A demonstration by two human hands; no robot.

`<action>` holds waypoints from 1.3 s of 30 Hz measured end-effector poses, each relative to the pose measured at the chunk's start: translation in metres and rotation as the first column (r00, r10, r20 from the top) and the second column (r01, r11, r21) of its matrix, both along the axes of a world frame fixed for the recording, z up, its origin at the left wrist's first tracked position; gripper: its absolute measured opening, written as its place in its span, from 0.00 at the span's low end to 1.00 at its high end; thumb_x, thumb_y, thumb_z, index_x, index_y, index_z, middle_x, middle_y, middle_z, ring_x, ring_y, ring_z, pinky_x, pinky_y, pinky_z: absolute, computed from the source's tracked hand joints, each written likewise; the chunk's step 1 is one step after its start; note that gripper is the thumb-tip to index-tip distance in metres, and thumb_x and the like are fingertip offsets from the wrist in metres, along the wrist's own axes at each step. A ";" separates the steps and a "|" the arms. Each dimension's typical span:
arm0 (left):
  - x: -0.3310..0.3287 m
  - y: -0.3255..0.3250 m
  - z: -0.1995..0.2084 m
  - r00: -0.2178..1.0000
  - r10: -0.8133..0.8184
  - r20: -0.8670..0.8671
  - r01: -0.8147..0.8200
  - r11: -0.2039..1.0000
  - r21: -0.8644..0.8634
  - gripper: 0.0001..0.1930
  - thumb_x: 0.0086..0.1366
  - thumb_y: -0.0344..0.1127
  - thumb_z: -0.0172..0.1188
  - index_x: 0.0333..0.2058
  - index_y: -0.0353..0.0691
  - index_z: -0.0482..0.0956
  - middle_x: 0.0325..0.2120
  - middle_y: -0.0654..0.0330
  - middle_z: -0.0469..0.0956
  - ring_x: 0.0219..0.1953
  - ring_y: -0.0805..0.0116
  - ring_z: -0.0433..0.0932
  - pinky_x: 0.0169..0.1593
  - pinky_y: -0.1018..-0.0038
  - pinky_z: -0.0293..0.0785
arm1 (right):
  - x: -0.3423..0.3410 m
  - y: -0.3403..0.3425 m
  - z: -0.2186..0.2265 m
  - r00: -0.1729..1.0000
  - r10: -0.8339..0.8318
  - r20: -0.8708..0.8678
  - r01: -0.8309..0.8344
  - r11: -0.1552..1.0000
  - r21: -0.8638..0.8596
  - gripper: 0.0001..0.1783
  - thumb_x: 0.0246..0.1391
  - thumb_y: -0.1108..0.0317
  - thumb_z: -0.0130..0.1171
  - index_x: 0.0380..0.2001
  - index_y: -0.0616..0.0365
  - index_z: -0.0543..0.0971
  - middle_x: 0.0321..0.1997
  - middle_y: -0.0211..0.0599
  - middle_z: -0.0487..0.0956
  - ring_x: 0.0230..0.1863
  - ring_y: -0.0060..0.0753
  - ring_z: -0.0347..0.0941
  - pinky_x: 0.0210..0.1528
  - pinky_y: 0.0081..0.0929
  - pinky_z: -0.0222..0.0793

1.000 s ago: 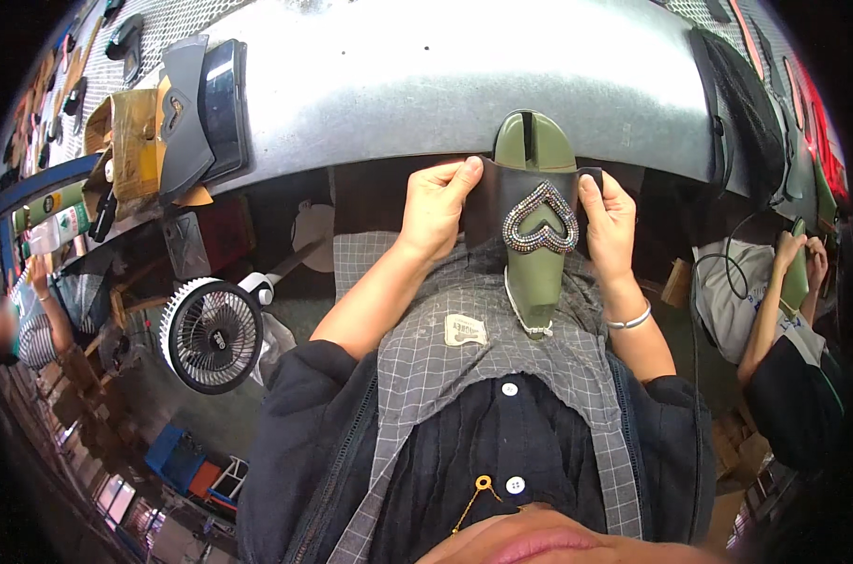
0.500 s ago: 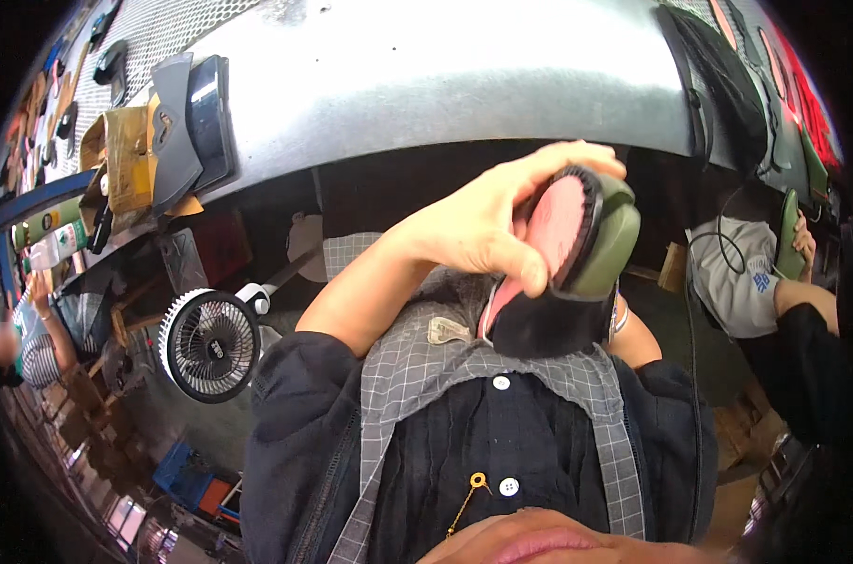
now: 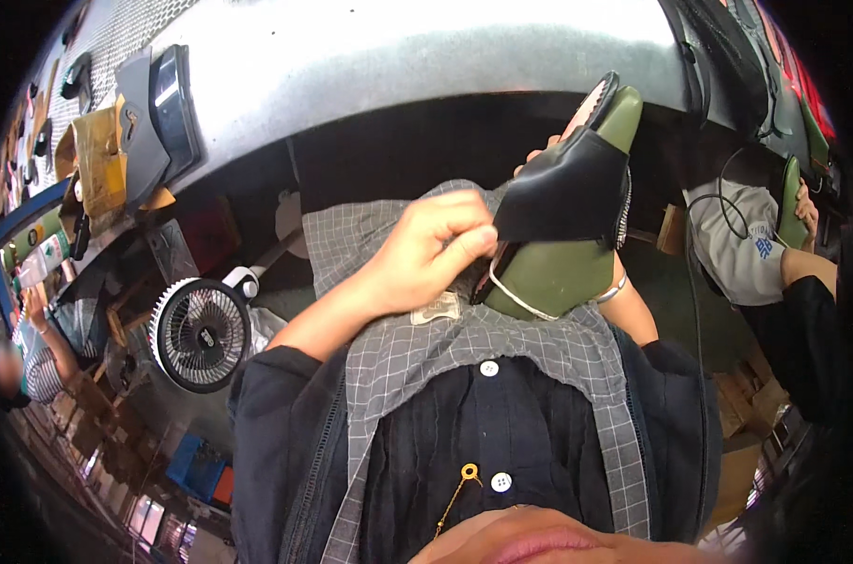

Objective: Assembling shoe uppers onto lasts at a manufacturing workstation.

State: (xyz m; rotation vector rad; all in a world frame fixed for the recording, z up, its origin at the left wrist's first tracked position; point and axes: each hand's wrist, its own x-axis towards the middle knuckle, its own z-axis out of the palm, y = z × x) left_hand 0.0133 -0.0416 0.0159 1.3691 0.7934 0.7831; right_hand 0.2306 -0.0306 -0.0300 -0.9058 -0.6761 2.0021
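The olive-green wedge sandal (image 3: 563,268) was held tilted on edge just below the grey workbench (image 3: 398,56), over the checked apron (image 3: 501,338). The left hand (image 3: 426,249) pinched its black strap (image 3: 563,193) between fingertips and thumb. The right hand (image 3: 539,155), mostly hidden behind the sandal, seemingly gripped it. Good work likely meant a firm rear hold and an even pull.

left hand (image 3: 424,252) pinches black upper (image 3: 560,193) on green shoe last (image 3: 563,273) — right hand hidden.
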 end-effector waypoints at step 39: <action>-0.027 0.058 -0.029 0.731 0.309 0.608 -0.288 0.948 -0.136 0.17 0.59 0.52 0.58 0.29 0.42 0.73 0.21 0.59 0.72 0.24 0.67 0.71 0.31 0.75 0.70 | -0.013 0.017 0.067 0.789 0.352 0.504 -0.567 0.735 0.373 0.14 0.53 0.68 0.52 0.18 0.63 0.66 0.30 0.32 0.65 0.31 0.21 0.58 0.31 0.21 0.56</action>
